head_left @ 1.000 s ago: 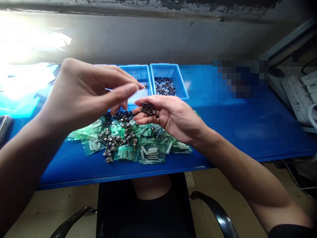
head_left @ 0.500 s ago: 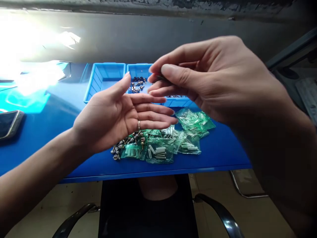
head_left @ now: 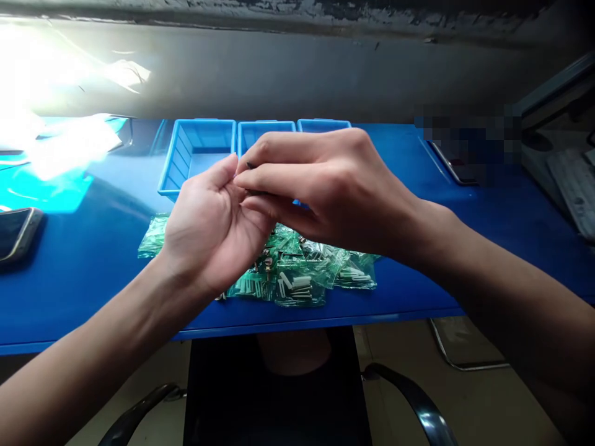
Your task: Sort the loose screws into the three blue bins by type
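My left hand [head_left: 209, 229] is palm up with its thumb stretched out; its other fingers are hidden behind the right hand. Across that palm, my right hand [head_left: 334, 189] is closed in a pinch with its fingertips at the left palm. A small dark piece [head_left: 251, 165] shows between the right fingers, too little of it visible to name. Under both hands lie green clear plastic bags [head_left: 300, 294] holding white wall plugs and screws. Some loose metal screws [head_left: 268, 263] lie among the bags, partly covered by the left hand.
Blue bins stand in a row behind my hands: a left bin [head_left: 199, 124], a middle bin [head_left: 267, 126] and a right bin [head_left: 324, 126]. Another green bag [head_left: 153, 238] lies left of my wrist. A phone [head_left: 21, 235] rests at the left, another dark device [head_left: 458, 167] at the right.
My right hand has come down and left onto the left palm. The left thumb has tilted inward, and the green bag at the left wrist has come into view.
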A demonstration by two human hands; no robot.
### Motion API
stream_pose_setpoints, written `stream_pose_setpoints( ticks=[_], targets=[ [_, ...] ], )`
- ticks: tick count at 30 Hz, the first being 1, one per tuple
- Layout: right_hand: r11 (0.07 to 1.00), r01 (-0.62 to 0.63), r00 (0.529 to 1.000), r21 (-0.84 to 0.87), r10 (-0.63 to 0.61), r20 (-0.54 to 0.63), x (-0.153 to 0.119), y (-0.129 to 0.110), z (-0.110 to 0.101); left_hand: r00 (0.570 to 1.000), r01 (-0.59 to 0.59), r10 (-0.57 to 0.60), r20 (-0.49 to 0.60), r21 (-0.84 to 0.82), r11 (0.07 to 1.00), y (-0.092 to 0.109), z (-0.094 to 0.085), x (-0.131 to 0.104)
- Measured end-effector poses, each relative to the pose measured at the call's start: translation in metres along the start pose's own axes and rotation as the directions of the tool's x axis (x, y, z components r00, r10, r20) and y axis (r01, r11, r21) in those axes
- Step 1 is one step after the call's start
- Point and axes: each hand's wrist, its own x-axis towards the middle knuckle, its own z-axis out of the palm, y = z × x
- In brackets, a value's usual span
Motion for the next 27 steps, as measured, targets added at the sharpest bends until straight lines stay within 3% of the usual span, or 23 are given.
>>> stream_pose_setpoints(
  ticks=[2, 5, 7, 10, 13, 17, 20, 23, 25, 27],
  targets=[
    [0.997, 0.061, 0.998, -0.045, -0.063, -0.028, -0.001, 0.001, -0.002, 1.000, -0.014, 0.014, -0.008, -0.042, 0.999, 0.001, 0.004, 0.003],
    [0.981, 0.167, 0.961, -0.098, -0.184, -0.208, -0.004, 0.005, -0.008, 0.999, -0.023, 0.024, 0.048, -0.028, 0.999, 0.001, 0.007, 0.008],
    [0.985, 0.155, 0.945, -0.079, -0.171, -0.279, -0.008, 0.010, -0.012, 0.997, -0.008, 0.007, 0.076, 0.012, 1.000, 0.001, 0.007, 0.013],
    [0.992, 0.117, 0.965, -0.042, -0.124, -0.233, -0.013, 0.017, -0.011, 0.997, 0.001, -0.006, 0.083, 0.067, 0.998, 0.000, 0.008, 0.018],
    [0.985, 0.169, 0.960, -0.019, -0.169, -0.221, -0.016, 0.020, -0.004, 0.993, 0.009, -0.023, 0.118, 0.119, 0.993, -0.001, 0.013, 0.015],
    [0.981, 0.193, 0.942, -0.030, -0.194, -0.275, -0.020, 0.017, 0.000, 0.983, -0.010, -0.027, 0.182, 0.204, 0.979, 0.001, 0.022, 0.010],
    [0.988, 0.155, 0.912, -0.015, -0.149, -0.383, -0.023, 0.016, -0.005, 0.973, -0.070, -0.007, 0.230, 0.327, 0.942, 0.016, 0.015, 0.020],
    [0.988, 0.144, 0.848, 0.051, -0.097, -0.521, -0.028, 0.026, -0.010, 0.927, -0.226, -0.006, 0.375, 0.569, 0.790, 0.045, -0.007, 0.039],
    [0.996, 0.080, 0.829, 0.033, -0.048, -0.557, -0.033, 0.038, -0.010, 0.887, -0.421, 0.098, 0.451, 0.702, 0.575, 0.066, -0.026, 0.052],
    [0.999, -0.042, 0.846, -0.009, 0.031, -0.532, -0.037, 0.049, -0.007, 0.885, -0.463, 0.166, 0.434, 0.794, 0.394, 0.080, -0.043, 0.060]
  ],
)
